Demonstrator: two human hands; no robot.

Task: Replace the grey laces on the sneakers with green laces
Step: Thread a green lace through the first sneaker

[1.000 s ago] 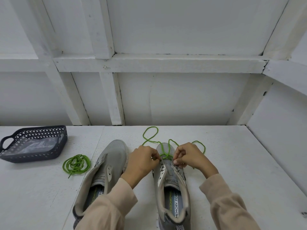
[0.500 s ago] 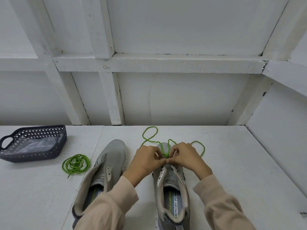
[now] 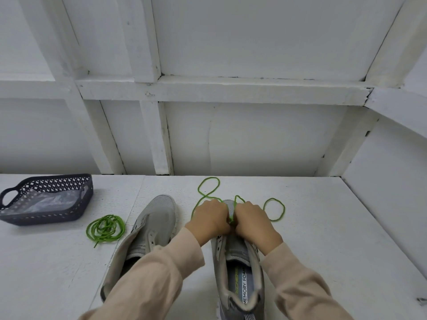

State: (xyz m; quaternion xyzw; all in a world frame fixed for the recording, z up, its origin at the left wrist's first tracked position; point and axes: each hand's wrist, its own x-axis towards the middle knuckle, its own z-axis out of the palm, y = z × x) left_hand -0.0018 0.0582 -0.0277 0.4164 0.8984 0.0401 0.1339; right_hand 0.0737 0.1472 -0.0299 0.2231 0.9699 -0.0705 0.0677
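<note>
left hand (image 3: 209, 219), right hand (image 3: 254, 221), fingers (image 3: 220, 212) pinching green lace (image 3: 284, 209) over sneaker (image 3: 240, 252), 2nd sneaker (image 3: 159, 215), coiled lace (image 3: 105, 229), basket (image 3: 46, 217)

2 grey sneakers (image 3: 157, 218) (image 3: 240, 257), 2 green laces (image 3: 105, 227) (image 3: 284, 210), 2 hands (image 3: 209, 218) (image 3: 251, 221), 1 dark basket (image 3: 46, 219), 1 clear plastic bag (image 3: 46, 202)

Left hand (image 3: 209, 218) and right hand (image 3: 253, 220) pinch green lace (image 3: 274, 199) over sneaker (image 3: 241, 282).

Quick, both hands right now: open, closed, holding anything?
Left hand: closed, fingers curled, pinching the green lace over the sneaker.
Right hand: closed, pinching the same green lace.
</note>
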